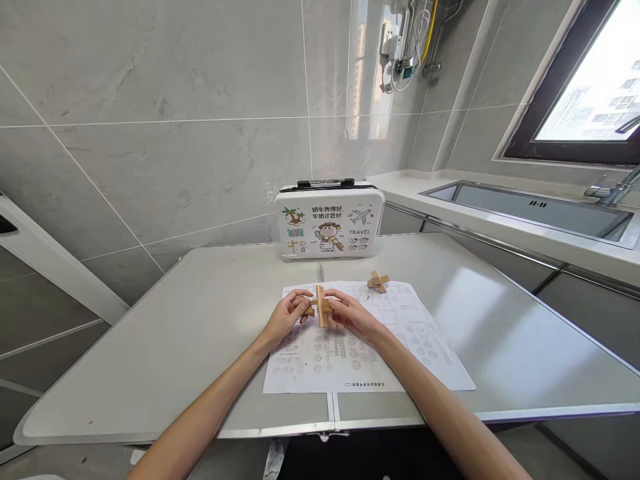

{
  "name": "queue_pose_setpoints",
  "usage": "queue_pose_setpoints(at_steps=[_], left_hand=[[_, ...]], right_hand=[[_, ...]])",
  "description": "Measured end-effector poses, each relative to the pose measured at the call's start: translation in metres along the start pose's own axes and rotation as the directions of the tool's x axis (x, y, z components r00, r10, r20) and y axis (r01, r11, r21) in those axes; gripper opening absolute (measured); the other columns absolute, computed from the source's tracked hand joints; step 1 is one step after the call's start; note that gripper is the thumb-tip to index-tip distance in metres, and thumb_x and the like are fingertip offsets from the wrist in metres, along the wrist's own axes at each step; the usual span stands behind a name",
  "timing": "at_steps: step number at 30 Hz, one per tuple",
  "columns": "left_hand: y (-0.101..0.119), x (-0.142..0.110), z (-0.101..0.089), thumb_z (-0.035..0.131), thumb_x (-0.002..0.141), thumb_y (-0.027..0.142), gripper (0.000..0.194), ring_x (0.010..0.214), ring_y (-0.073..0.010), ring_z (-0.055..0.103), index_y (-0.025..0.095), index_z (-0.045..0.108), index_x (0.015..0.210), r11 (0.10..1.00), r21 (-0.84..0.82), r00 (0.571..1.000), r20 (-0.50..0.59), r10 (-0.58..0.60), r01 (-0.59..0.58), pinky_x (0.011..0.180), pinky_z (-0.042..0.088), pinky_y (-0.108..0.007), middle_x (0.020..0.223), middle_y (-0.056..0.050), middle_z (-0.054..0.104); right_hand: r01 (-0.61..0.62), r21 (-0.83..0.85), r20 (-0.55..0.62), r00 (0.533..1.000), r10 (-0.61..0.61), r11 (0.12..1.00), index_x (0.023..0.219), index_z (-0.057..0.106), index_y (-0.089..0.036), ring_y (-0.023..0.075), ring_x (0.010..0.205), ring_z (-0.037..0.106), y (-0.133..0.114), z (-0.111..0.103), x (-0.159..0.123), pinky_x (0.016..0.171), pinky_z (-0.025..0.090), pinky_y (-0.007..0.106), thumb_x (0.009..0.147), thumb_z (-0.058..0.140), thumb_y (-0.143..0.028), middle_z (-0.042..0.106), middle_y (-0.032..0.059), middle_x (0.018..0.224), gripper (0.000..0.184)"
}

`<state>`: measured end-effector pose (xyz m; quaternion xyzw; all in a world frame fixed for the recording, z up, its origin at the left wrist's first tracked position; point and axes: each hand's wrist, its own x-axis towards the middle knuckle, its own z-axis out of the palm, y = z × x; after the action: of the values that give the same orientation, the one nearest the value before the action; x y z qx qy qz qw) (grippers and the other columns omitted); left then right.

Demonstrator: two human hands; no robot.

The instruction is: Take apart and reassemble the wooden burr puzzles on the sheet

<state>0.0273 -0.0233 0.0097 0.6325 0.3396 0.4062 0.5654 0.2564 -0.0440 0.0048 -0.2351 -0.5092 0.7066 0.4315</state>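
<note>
Both my hands hold a wooden interlocking puzzle above a printed sheet. One of its bars stands upright in the middle, with other pieces reaching out to the sides. My left hand pinches the left end between thumb and fingers. On the other side, my right hand grips the right end. The fingers partly hide the pieces. Under the hands lies the white instruction sheet, covered in small diagrams and print. A second wooden puzzle, crossed in shape, rests near the sheet's top right edge.
A white case with cartoon prints and a black handle stands at the back of the folding table. Behind it rises a grey tiled wall. To the right are a counter with a sink, a faucet and a window.
</note>
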Motion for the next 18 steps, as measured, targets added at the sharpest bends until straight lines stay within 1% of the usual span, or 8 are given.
queue_pose_setpoints(at_steps=[5,8,11,15,18], left_hand=[[-0.005,0.002,-0.002,0.069,0.098,0.053,0.040,0.070,-0.0122,0.055,0.019,0.062,0.117,1.000,0.004,1.000,-0.011,-0.002,0.002,0.065,0.040,-0.025,0.080,-0.001,0.064],[-0.006,0.002,-0.003,0.070,0.097,0.055,0.042,0.069,-0.0124,0.055,0.018,0.062,0.117,1.000,0.004,1.000,-0.017,-0.014,0.014,0.065,0.039,-0.025,0.080,-0.001,0.065],[-0.003,0.002,-0.002,0.070,0.096,0.056,0.044,0.065,-0.0115,0.052,0.018,0.062,0.116,1.000,0.008,1.000,-0.014,-0.022,0.022,0.065,0.039,-0.026,0.078,-0.001,0.065],[0.002,0.001,0.001,0.070,0.095,0.057,0.045,0.065,-0.0116,0.051,0.017,0.063,0.115,0.999,0.022,0.999,-0.015,-0.032,0.032,0.067,0.039,-0.026,0.079,-0.001,0.066],[0.005,0.000,0.002,0.071,0.094,0.057,0.045,0.065,-0.0117,0.052,0.017,0.063,0.114,0.999,0.035,0.999,-0.020,-0.036,0.037,0.068,0.039,-0.026,0.079,-0.001,0.066]], right_hand=[[0.040,0.010,-0.094,0.995,-0.039,0.999,0.116,0.060,-0.024,0.0093,0.051,0.048,0.005,-0.004,0.003,0.050,0.032,0.024,0.086,0.082,-0.057,0.058,-0.0061,0.068,0.050],[0.044,-0.003,-0.116,0.992,-0.044,0.999,0.115,0.058,-0.024,0.0076,0.046,0.043,0.005,-0.004,0.004,0.048,0.027,0.023,0.085,0.082,-0.058,0.056,-0.0083,0.065,0.051],[0.036,-0.021,-0.127,0.991,-0.039,0.999,0.114,0.058,-0.024,0.0052,0.041,0.036,0.002,-0.002,0.004,0.046,0.022,0.023,0.082,0.084,-0.058,0.054,-0.0101,0.064,0.053],[0.033,-0.020,-0.145,0.989,-0.035,0.999,0.107,0.059,-0.023,0.0048,0.041,0.033,0.001,-0.001,0.004,0.045,0.018,0.023,0.082,0.084,-0.060,0.052,-0.0101,0.062,0.051],[0.042,0.023,-0.167,0.985,-0.038,0.999,0.098,0.061,-0.021,0.0061,0.045,0.035,0.002,-0.002,0.006,0.046,0.020,0.024,0.083,0.081,-0.062,0.050,-0.0081,0.061,0.048]])
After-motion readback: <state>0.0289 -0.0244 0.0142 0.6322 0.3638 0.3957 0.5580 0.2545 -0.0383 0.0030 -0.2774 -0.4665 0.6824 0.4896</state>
